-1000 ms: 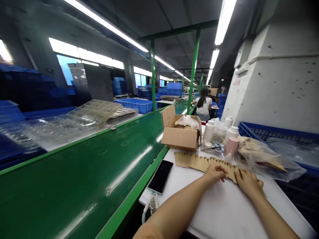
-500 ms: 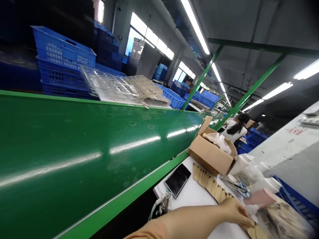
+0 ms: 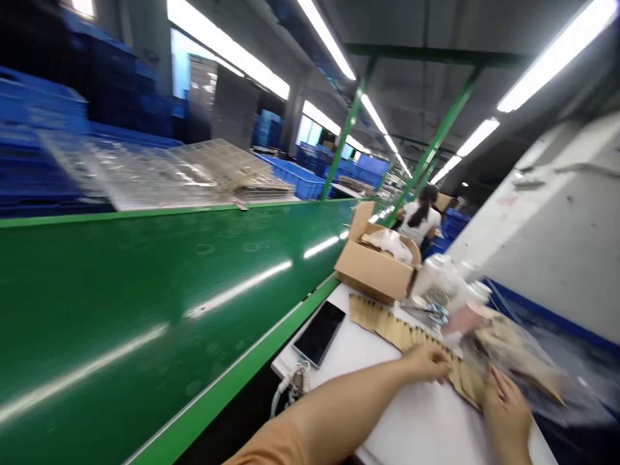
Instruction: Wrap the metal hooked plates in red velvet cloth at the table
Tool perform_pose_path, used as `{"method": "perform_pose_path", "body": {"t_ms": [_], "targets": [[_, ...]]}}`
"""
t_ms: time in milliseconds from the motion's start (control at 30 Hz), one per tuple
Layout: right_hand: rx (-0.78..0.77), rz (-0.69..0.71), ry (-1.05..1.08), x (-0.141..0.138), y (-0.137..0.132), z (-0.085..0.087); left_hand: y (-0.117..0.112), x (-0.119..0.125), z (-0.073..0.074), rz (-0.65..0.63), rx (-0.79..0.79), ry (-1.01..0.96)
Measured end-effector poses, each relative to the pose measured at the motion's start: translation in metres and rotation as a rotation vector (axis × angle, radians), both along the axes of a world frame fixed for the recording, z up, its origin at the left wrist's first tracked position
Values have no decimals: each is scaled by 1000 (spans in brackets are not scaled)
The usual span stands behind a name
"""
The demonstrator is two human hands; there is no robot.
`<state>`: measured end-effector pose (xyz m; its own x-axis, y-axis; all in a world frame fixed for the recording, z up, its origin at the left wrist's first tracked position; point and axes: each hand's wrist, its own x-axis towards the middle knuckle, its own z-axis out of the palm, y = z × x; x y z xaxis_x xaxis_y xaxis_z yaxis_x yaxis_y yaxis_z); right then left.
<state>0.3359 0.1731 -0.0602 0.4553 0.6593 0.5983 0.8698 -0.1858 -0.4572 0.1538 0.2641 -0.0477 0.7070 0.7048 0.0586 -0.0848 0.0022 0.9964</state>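
Note:
A long overlapping row of brown kraft-paper pieces (image 3: 380, 321) runs across the white tabletop (image 3: 426, 423). My left hand (image 3: 429, 363) is over the near part of this row, fingers curled together; anything between them is too small or blurred to name. Close by on the right, my right hand (image 3: 506, 407) has its thumb and fingers pinched at the row's near end. A blurred greyish patch lies at those fingertips, and I cannot make out what it is. Beside the right hand rests a clear plastic bag (image 3: 520, 358) with brown contents.
A phone (image 3: 320, 332) with a beaded strap (image 3: 296, 382) lies at the table's left edge, along the green conveyor belt (image 3: 145, 278). Behind the row stand an open cardboard box (image 3: 378, 265), scissors (image 3: 436, 313) and white bottles (image 3: 436, 271). A person (image 3: 420, 216) works farther off.
The view has swung right, so the table and box sit farther left. My right hand has come into view at the row's near end. My left hand remains over the paper row.

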Motion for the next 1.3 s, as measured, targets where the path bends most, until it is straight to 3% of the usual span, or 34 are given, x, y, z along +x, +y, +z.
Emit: {"method": "perform_pose_path", "body": {"t_ms": [100,167,367,500,700,1000,1200,1300], "targets": [[114,175,121,-34,5,19,3,0,5,-2,17,-11],[103,285,150,-50,10,29,8,4,5,16,24,-44],[-13,607,425,-63,11,36,17,8,10,64,-12,-110],[-48,691,601,-59,7,37,18,6,11,155,-3,-119],[-26,760,649,-62,4,43,22,7,10,219,30,-119],[42,700,718,-64,4,44,27,7,6,223,62,-91],[73,378,574,-60,9,35,23,6,9,149,113,-91],[74,319,488,-58,9,34,18,7,11,95,157,-90]]}}
